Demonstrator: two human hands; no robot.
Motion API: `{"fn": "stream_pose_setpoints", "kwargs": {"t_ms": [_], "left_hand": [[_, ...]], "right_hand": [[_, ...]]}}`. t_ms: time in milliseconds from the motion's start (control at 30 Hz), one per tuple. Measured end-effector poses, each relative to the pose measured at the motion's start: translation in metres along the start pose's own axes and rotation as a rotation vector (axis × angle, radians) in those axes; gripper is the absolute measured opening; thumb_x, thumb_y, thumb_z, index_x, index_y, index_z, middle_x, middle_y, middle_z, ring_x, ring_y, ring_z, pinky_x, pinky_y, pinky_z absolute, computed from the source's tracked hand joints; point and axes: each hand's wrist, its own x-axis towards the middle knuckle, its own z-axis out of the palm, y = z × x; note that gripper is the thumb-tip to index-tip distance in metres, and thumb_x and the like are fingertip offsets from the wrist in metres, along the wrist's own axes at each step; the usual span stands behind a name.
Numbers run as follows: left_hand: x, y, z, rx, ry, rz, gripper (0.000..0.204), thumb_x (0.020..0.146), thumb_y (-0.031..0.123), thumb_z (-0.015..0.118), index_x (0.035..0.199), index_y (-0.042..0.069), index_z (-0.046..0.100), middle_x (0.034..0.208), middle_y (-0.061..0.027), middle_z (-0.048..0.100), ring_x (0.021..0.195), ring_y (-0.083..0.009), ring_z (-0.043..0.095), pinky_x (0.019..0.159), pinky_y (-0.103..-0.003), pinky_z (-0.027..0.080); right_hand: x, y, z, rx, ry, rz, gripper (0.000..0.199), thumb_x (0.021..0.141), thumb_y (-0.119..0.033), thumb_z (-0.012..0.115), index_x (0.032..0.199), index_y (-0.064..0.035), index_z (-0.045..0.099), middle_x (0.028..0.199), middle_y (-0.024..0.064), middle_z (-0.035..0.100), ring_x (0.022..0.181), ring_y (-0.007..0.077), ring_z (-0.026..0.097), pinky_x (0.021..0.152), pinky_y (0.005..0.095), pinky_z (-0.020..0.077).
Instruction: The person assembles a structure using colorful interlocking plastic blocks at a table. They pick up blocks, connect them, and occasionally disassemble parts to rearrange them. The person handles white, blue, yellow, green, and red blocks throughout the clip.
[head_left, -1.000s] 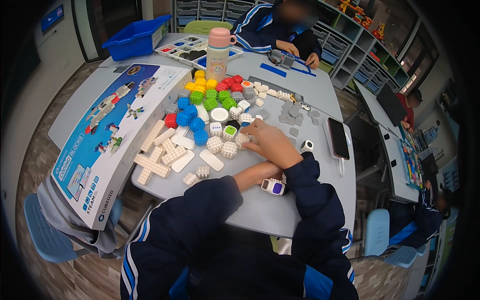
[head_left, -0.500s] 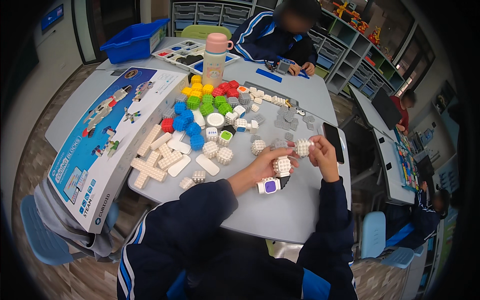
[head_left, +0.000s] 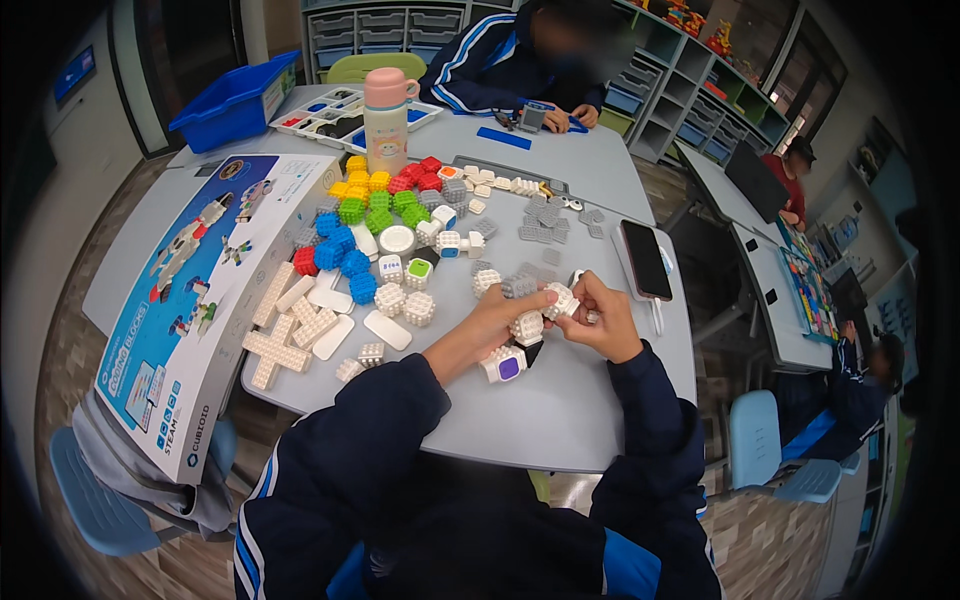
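My left hand (head_left: 478,328) is closed round an assembly of white studded building blocks (head_left: 526,327). At its lower end sits a white cube with a purple face (head_left: 505,364), next to a small black piece. My right hand (head_left: 608,328) pinches a white studded block (head_left: 561,300) at the upper end, against my left thumb. Whether that block is joined to the assembly is hidden by the fingers. Just beyond my left hand lie another white studded block (head_left: 486,281) and a grey block (head_left: 520,286).
Left of my hands are blue blocks (head_left: 341,240), green blocks (head_left: 380,221) and white cross-shaped beams (head_left: 277,355). A large box (head_left: 190,290) leans at the left. A bottle (head_left: 386,130) stands behind the blocks. At right lies a phone (head_left: 646,258). Across the table sits a person (head_left: 500,70).
My right hand has come in toward my left, and the white block it holds now sits against the assembly. The whole view has shifted slightly.
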Motion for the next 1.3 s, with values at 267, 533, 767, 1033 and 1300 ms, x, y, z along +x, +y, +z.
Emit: {"fn": "stream_pose_setpoints", "kwargs": {"t_ms": [267, 533, 767, 1033, 1300], "left_hand": [[0.001, 0.003, -0.003, -0.009, -0.005, 0.079, 0.041, 0.088, 0.017, 0.073, 0.12, -0.001, 0.054, 0.108, -0.0087, 0.062, 0.096, -0.0185, 0.066, 0.076, -0.033, 0.057], [0.002, -0.002, 0.003, 0.034, -0.081, -0.038, 0.039, 0.087, 0.014, 0.074, 0.116, -0.006, 0.057, 0.108, -0.0137, 0.066, 0.094, -0.0219, 0.069, 0.08, -0.032, 0.06], [0.007, -0.008, -0.004, -0.01, -0.093, -0.105, 0.038, 0.088, 0.017, 0.073, 0.115, -0.005, 0.059, 0.107, -0.0138, 0.067, 0.09, -0.0218, 0.07, 0.08, -0.031, 0.06], [0.007, -0.008, -0.001, -0.128, -0.049, -0.005, 0.039, 0.086, 0.015, 0.076, 0.113, -0.006, 0.057, 0.1, -0.0125, 0.067, 0.083, -0.0201, 0.07, 0.073, -0.03, 0.061], [0.008, -0.006, -0.004, -0.189, 0.028, 0.092, 0.047, 0.089, 0.028, 0.073, 0.117, -0.004, 0.054, 0.102, -0.0127, 0.066, 0.088, -0.0212, 0.07, 0.076, -0.032, 0.06]], "right_hand": [[-0.003, 0.003, 0.016, -0.334, 0.221, -0.257, 0.029, 0.076, -0.013, 0.074, 0.074, -0.0032, 0.047, 0.057, 0.0095, 0.046, 0.049, 0.0155, 0.052, 0.049, 0.0308, 0.0432], [0.056, 0.025, -0.015, 0.215, -0.024, 0.377, 0.023, 0.092, -0.025, 0.059, 0.081, -0.0047, 0.058, 0.061, 0.0007, 0.058, 0.05, 0.0073, 0.05, 0.045, 0.0235, 0.0373], [0.17, 0.066, 0.038, 0.116, -0.196, 0.555, 0.034, 0.087, -0.025, 0.067, 0.107, 0.002, 0.064, 0.081, 0.0078, 0.066, 0.065, 0.0121, 0.062, 0.053, 0.0248, 0.0519], [0.151, 0.042, 0.026, 0.144, -0.099, 0.398, 0.05, 0.09, -0.037, 0.066, 0.119, 0.0028, 0.063, 0.108, 0.0124, 0.064, 0.099, 0.0178, 0.063, 0.077, 0.0297, 0.0567], [0.066, -0.029, -0.027, -0.06, -0.459, 0.114, 0.038, 0.086, -0.028, 0.072, 0.114, -0.0023, 0.067, 0.101, 0.0111, 0.07, 0.09, 0.0183, 0.064, 0.077, 0.0303, 0.0507]]}}
